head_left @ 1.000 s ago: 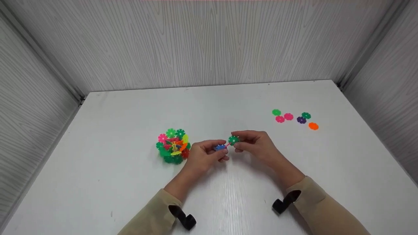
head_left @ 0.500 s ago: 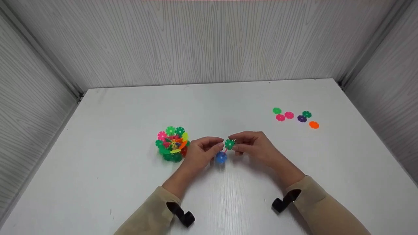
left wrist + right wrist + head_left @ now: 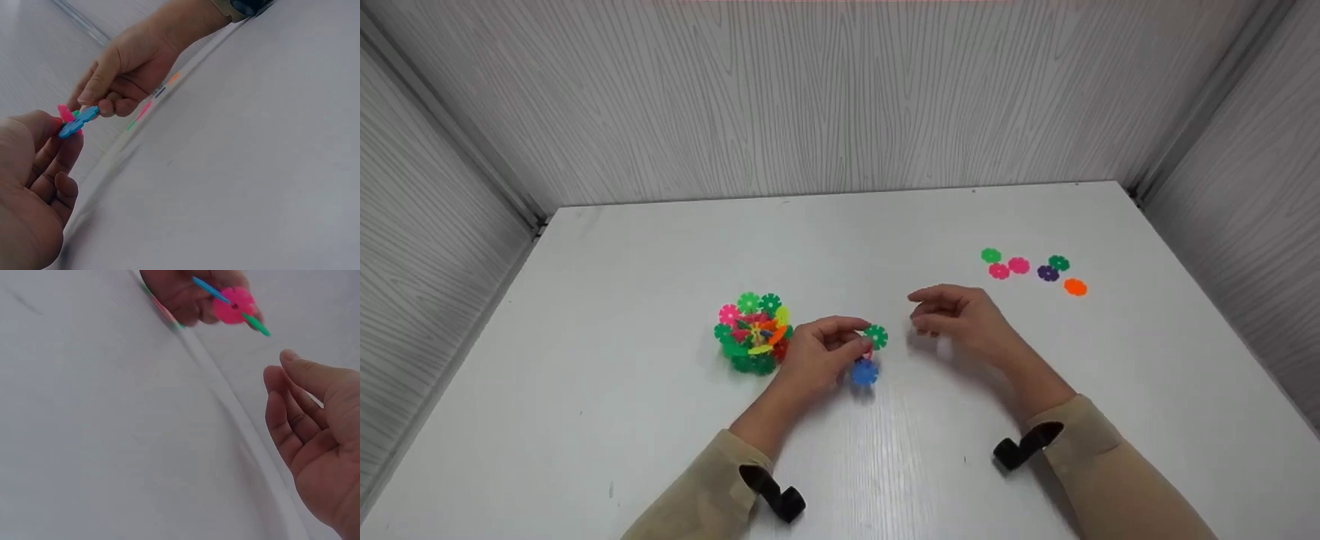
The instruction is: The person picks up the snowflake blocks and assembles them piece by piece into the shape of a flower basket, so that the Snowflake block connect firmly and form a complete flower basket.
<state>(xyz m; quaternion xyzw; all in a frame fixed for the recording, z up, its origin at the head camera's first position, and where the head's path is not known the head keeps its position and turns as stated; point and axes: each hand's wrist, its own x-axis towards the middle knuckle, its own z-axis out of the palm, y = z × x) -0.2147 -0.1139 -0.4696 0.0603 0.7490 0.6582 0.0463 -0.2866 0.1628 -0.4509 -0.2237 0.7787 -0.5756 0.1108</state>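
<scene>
My left hand (image 3: 821, 354) pinches a small joined piece of notched plastic snowflake discs between thumb and fingers. In it, a pink disc (image 3: 228, 310) sits between a green disc (image 3: 876, 337) and a blue disc (image 3: 865, 373). The right wrist view shows blue and green edge-on, slotted into opposite sides of the pink one. My right hand (image 3: 960, 319) hovers to the right, apart from the piece, its fingers loosely bent with nothing between them. Just left of my left hand stands a round ball (image 3: 751, 346) built from many coloured snowflake discs.
Several loose discs lie flat at the back right of the white table (image 3: 660, 255): light green (image 3: 991, 256), two pink (image 3: 1018, 265), purple (image 3: 1048, 274), dark green (image 3: 1059, 262) and orange (image 3: 1075, 287). Panelled walls enclose the back and sides.
The blue disc has swung down toward the table's front while the piece was turned. My right hand has let go of the green disc and drawn away to the right; my left still holds the piece.
</scene>
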